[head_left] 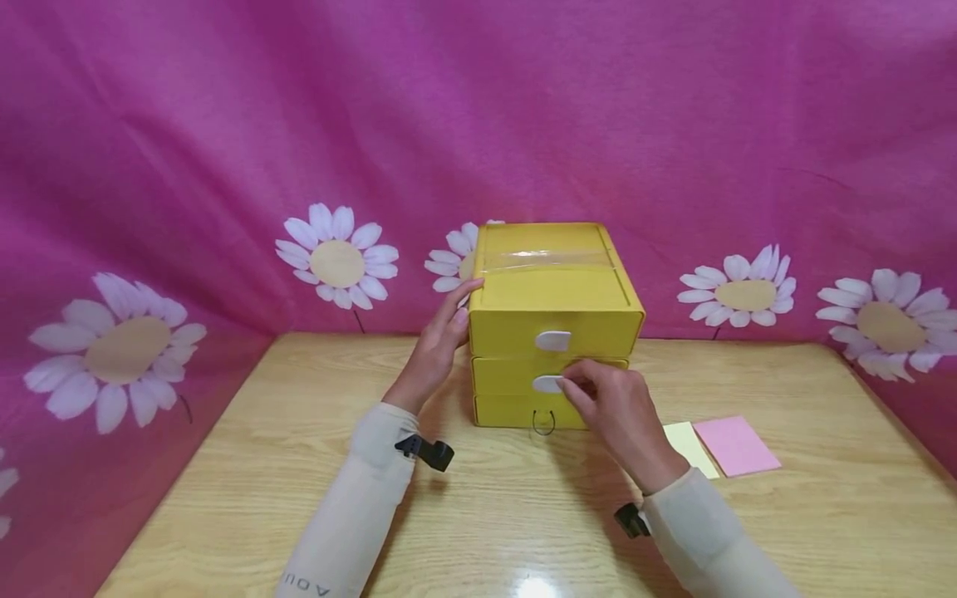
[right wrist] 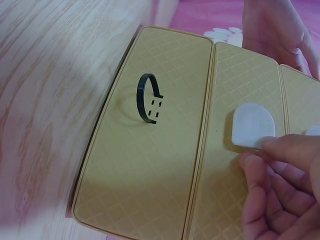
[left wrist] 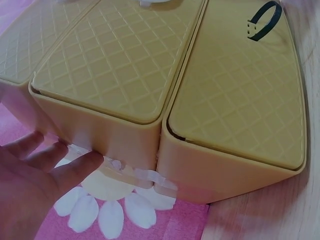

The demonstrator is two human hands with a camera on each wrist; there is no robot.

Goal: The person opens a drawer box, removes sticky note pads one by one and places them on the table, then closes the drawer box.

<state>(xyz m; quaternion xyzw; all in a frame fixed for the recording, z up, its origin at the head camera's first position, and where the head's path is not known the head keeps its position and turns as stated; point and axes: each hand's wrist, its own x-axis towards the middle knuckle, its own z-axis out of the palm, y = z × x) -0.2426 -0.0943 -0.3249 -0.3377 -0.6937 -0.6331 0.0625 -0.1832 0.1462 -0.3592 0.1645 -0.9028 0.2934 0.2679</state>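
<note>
Pale sleeves (head_left: 347, 511) angled in toward a yellow box (head_left: 553, 292)

Both sleeves come in over the counter's (head_left: 262, 465) front edge, the left one marked with dark letters, and a black clip (head_left: 434, 453) sits at each wrist. The box stands near the counter's back edge, about midway between the left and right edges, its drawers facing forward. Clear tape (head_left: 549, 260) runs across its top.

The right grip (head_left: 616, 407) is nearly closed: thumb and forefinger pinch the lower rim of the white middle handle (right wrist: 253, 125), on the middle drawer (head_left: 501, 378), whose front sits level with its frame. The left grip (head_left: 435, 353) is spread, fingers mostly straight, with fingertips against the left side of the box.

Above, the top drawer (head_left: 501, 336) has a matching white top handle (head_left: 553, 340); below, the bottom drawer (head_left: 501, 411) carries a dark ring (right wrist: 141, 97). Fine crossed lines pattern the fronts in the wrist views.

Toward the counter's right edge lie a yellow pad (head_left: 691, 448), partly hidden by the right wrist, and, just beside it, a pink pad (head_left: 736, 447). Behind the back edge hangs a magenta cloth (head_left: 478, 100) printed with white daisies (head_left: 336, 263).
</note>
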